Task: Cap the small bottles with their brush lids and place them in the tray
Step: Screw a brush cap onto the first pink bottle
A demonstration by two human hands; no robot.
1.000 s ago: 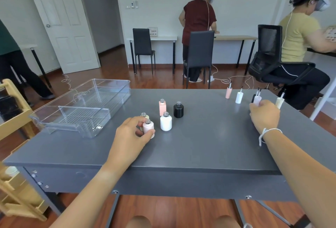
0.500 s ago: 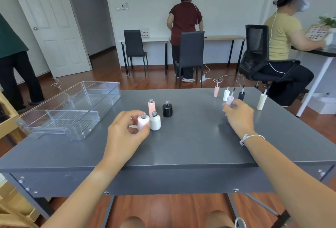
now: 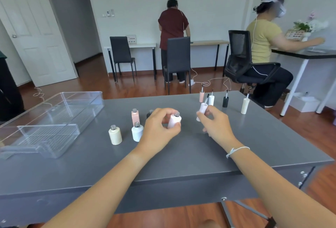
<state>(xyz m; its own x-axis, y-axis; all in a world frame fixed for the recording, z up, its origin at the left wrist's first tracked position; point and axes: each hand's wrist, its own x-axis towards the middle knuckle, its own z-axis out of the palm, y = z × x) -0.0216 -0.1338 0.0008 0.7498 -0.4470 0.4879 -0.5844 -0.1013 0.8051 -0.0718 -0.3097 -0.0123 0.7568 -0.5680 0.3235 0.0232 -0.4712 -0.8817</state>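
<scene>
My left hand (image 3: 160,129) holds a pale pink uncapped bottle (image 3: 174,121) lifted off the grey table (image 3: 181,157), tilted right. My right hand (image 3: 216,126) grips a pale pink brush lid (image 3: 202,108), brush pointing up, a short gap from the bottle's neck. On the table stand a cream bottle (image 3: 115,135), a white bottle (image 3: 137,132), a peach bottle (image 3: 135,117) and a black bottle (image 3: 150,113), partly hidden by my left hand. Brush lids stand at the far right: peach (image 3: 201,96), white (image 3: 211,100), black (image 3: 225,101), cream (image 3: 245,105). The clear tray (image 3: 54,118) sits at the left.
Two black chairs (image 3: 178,60) and an office chair (image 3: 241,58) stand beyond the table's far edge. One person stands at a back desk, another sits at the right. Cables lie on the wooden floor. A white door (image 3: 36,33) is at the left.
My left hand lifted the pale pink bottle off the table and moved it right. My right hand brought the matching brush lid left, close to the bottle.
</scene>
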